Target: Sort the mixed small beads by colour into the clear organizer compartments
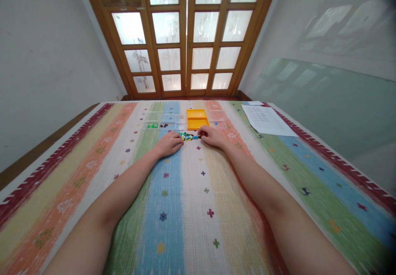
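A small pile of mixed small pieces [188, 136] in blue, yellow, white, green and dark colours lies on the striped cloth between my hands. At its left edge my left hand [169, 144] rests low, its fingers bent and drawn together; whatever they pinch is too small to name. My right hand [211, 136] is at the pile's right end, with fingers curled in towards the thumb; their tips are too small to show what is between them. Just beyond the right hand stands an open yellow box [198, 113].
A clear divided case [148, 120] behind my left hand holds green pieces [152, 125] and dark red pieces [163, 125]. Right of the yellow box, a clear tray [221, 123] holds a blue piece [216, 123]. A printed sheet [268, 120] lies far right on the striped tablecloth [198, 192].
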A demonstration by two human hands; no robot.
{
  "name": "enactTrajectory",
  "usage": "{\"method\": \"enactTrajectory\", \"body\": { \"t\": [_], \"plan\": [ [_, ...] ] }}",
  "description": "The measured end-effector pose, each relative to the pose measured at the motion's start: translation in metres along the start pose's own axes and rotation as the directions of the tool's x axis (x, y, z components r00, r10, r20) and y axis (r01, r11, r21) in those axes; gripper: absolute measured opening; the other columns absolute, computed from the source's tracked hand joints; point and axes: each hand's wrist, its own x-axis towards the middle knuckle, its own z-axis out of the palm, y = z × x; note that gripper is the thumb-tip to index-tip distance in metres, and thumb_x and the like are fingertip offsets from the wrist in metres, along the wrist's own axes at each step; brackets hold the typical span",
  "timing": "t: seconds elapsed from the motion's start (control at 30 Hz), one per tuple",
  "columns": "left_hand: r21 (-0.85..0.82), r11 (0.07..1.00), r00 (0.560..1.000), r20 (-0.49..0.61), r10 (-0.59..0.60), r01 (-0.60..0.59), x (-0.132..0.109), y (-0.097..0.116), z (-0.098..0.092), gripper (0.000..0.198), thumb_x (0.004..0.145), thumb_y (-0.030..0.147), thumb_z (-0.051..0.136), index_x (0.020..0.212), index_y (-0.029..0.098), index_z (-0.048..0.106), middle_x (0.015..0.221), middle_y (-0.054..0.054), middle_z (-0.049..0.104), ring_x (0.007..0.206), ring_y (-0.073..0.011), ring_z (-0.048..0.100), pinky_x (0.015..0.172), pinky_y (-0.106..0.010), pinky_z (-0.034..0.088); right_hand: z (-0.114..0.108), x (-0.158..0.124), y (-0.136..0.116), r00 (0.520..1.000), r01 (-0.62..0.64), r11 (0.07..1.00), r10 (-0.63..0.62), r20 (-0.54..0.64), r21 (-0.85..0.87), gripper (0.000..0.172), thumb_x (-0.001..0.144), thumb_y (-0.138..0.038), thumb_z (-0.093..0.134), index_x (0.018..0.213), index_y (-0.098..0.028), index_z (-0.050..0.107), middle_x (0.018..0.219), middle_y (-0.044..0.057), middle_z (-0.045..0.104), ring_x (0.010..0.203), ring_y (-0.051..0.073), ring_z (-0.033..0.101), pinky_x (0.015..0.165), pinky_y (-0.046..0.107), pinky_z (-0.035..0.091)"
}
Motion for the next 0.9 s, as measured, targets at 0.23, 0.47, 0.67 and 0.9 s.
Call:
{"method": "enactTrajectory", "body": {
  "t": [0.23,0.47,0.67,0.9],
  "plan": [
    [0.027,1.0,1.0,0.018,0.007,-0.008,0.001,0.002,-0.005,0.027,0.101,0.03,0.048,0.099,0.023,0.074,0.103,-0.008,0.067,0.103,-0.0233,0.058,0.094,-0.039,0.046,-0.006,-0.001,0.005,1.0,-0.015,0.997,0.017,0.023,-0.075,0.025,0.08,-0.01,0.056,0.1,-0.019,0.07,0.09,0.003,0.07,0.077,0.017,0.06,0.071,0.026,0.044],
    [0.062,0.998,0.998,0.053,0.02,-0.024,0.002,0.002,-0.004,0.025,0.101,0.027,0.048,0.094,0.021,0.072,0.094,-0.007,0.067,0.094,-0.0225,0.058,0.089,-0.038,0.046,0.002,-0.001,-0.002,0.998,0.062,0.983,-0.059,0.022,-0.175,0.016,0.089,-0.023,0.065,0.104,-0.02,0.071,0.096,0.005,0.067,0.086,0.018,0.061,0.076,0.027,0.044],
    [0.048,0.999,0.999,0.037,0.008,-0.009,0.0,-0.001,-0.001,0.025,0.101,0.028,0.049,0.101,0.022,0.074,0.101,-0.008,0.069,0.1,-0.0232,0.06,0.092,-0.039,0.047,0.01,-0.001,-0.008,0.995,0.093,0.979,-0.097,-0.014,-0.18,0.011,0.096,-0.024,0.061,0.096,-0.021,0.072,0.099,0.006,0.066,0.092,0.019,0.061,0.081,0.028,0.044],
    [0.002,1.0,1.0,0.011,-0.015,0.015,0.0,-0.003,-0.001,0.028,0.1,0.028,0.05,0.107,0.024,0.076,0.108,-0.009,0.07,0.106,-0.0242,0.059,0.096,-0.042,0.048,0.011,0.0,-0.008,0.994,0.095,0.985,-0.102,-0.047,-0.144,0.015,0.094,-0.02,0.06,0.096,-0.02,0.074,0.099,0.007,0.065,0.093,0.021,0.061,0.084,0.031,0.046]
  ]
}}
